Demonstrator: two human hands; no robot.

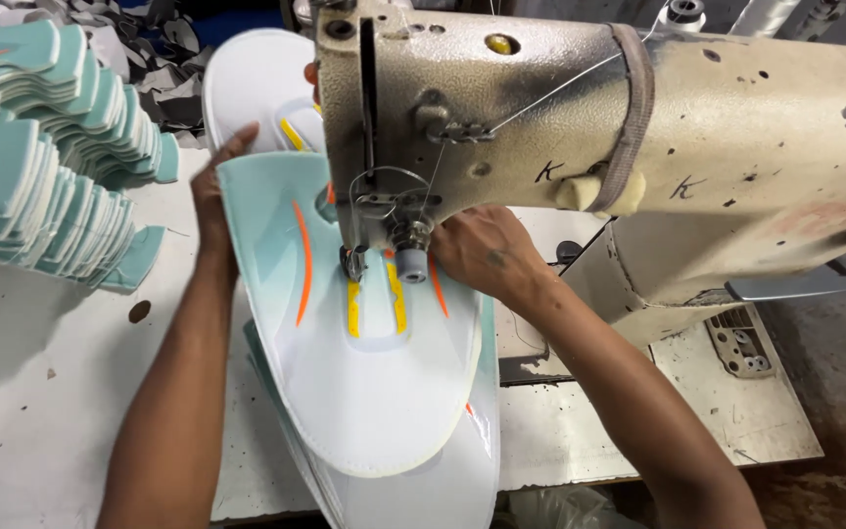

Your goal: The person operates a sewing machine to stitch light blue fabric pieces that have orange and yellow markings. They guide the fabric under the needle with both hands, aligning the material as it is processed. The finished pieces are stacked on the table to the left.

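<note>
Mostly hidden: the head of the sewing machine point(580, 127) covers the needle area and the fingertips of the right hand point(487, 257), so how those fingers lie cannot be told.
Cut off: both forearms leave the picture at the bottom edge; the lower end of the pale panels point(423, 490) stacked under the work is also cropped.
Hard to make out: the far end of the shoe upper panel point(364, 382) runs behind the machine head, just beyond the left hand point(212, 191); a white piece point(247, 83) with a yellow mark lies farther out from that hand, partly covered by the machine.
Left hand: spread flat, palm down, fingers together and pointing away, pressed on the far left edge of the mint-and-white panel; it grips nothing.
Right hand: knuckles up, resting on the panel's right side, close beside the presser foot point(408, 260); it presses on the cloth, but whether the fingers are open or pinching I cannot tell.
Panel: between the two hands, lying on the white table point(41, 372) under the foot, with orange curved stripes near each hand and two yellow bars between them.
Left of the left hand: a fanned stack of teal pieces point(51, 167), well apart from it.
Beyond the left hand: a heap of grey scraps point(149, 39).
</note>
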